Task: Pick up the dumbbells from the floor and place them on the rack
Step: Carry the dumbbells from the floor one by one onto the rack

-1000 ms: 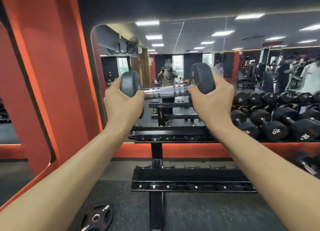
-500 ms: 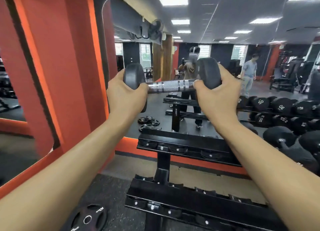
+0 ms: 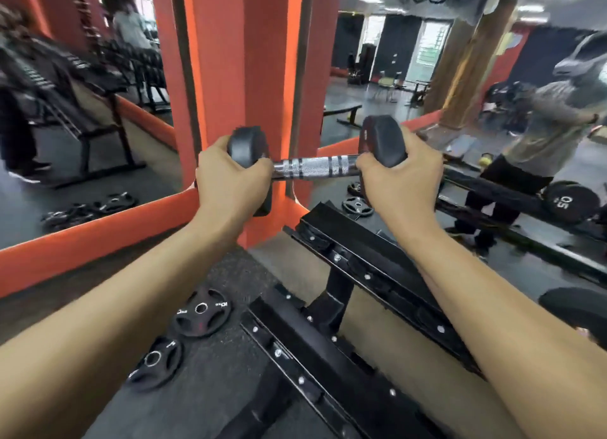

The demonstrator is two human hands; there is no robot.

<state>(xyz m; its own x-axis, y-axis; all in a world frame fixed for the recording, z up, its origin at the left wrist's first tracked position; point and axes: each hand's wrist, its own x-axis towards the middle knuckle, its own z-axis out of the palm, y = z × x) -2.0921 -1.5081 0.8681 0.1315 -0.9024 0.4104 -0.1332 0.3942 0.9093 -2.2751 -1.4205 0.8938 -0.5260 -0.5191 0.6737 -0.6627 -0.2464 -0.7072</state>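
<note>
You held the dumbbell (image 3: 315,167), rigid and evidently heavy, above the rack (image 3: 371,274), left hand (image 3: 230,182) and right hand (image 3: 400,175) each clamped on a rubber head.

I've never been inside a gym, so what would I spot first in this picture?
First you'd see the dumbbell in the middle, held up in the air with the left hand and right hand each gripping a black end. Just below it slants the black dumbbell rack, with empty shelves here. Two round weight plates lie on the floor at lower left, beside a bright orange pillar.
</note>
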